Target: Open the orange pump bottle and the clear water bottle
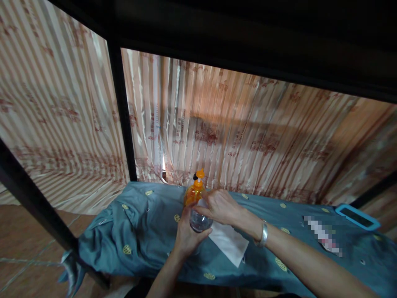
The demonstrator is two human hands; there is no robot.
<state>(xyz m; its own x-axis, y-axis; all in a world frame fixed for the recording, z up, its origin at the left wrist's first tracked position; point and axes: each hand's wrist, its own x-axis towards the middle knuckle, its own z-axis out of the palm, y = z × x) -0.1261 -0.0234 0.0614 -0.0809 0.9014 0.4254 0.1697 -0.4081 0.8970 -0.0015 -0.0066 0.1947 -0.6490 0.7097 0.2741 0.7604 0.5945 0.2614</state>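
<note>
My left hand (187, 231) is wrapped round a clear, rounded plastic bottle (200, 221) from its left side. Over the top of that bottle bends my right hand (221, 203), its fingers closed together at the bottle's upper end. A whitish bit shows by the right fingertips, too small to identify. A bracelet circles the right wrist. Just behind both hands stands an orange pump bottle (195, 191), partly covered by them. White paper (231, 244) lies flat on the sheet below my right forearm.
The blue patterned sheet (155, 231) covers a low bed under a dark metal frame (124, 124). A blue-rimmed object (358, 217) and a blurred item (324, 236) lie at the right. Striped curtains (204, 103) hang behind. A dark post (40, 211) stands at the left.
</note>
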